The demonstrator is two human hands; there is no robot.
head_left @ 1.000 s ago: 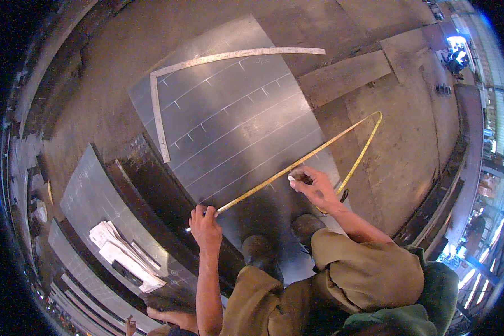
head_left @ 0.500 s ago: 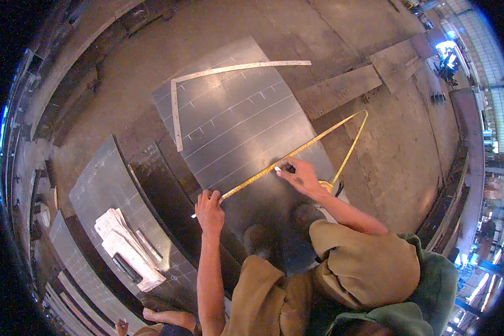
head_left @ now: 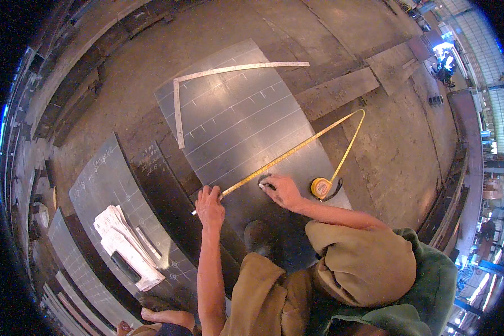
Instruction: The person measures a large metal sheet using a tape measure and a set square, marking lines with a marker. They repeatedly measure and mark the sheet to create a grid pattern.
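A yellow tape measure [head_left: 292, 151] stretches slantwise over a grey steel plate [head_left: 238, 134] that carries thin white lines and short ticks. My left hand [head_left: 210, 208] is closed on the blade's end at the plate's left edge; a small white tip [head_left: 194, 212] pokes out beside it. Below the blade, my right hand [head_left: 282, 192] pinches a white piece of chalk [head_left: 261, 185] close to the plate. Past the plate's right edge the blade folds back to its orange case [head_left: 321, 189], which lies near my right forearm with a black strap. A metal carpenter's square [head_left: 177, 106] rests across the plate's far end.
At left, another marked plate [head_left: 109, 176] bears folded papers [head_left: 117, 229] and a black case [head_left: 126, 267]. Another person's hand [head_left: 123, 328] and foot [head_left: 154, 315] show at lower left. Flat steel strips [head_left: 341, 92] lie on the floor at right.
My right hand has left the tape's edge and moved left and nearer over the plate, uncovering the orange case. The left hand stays at the tape's end.
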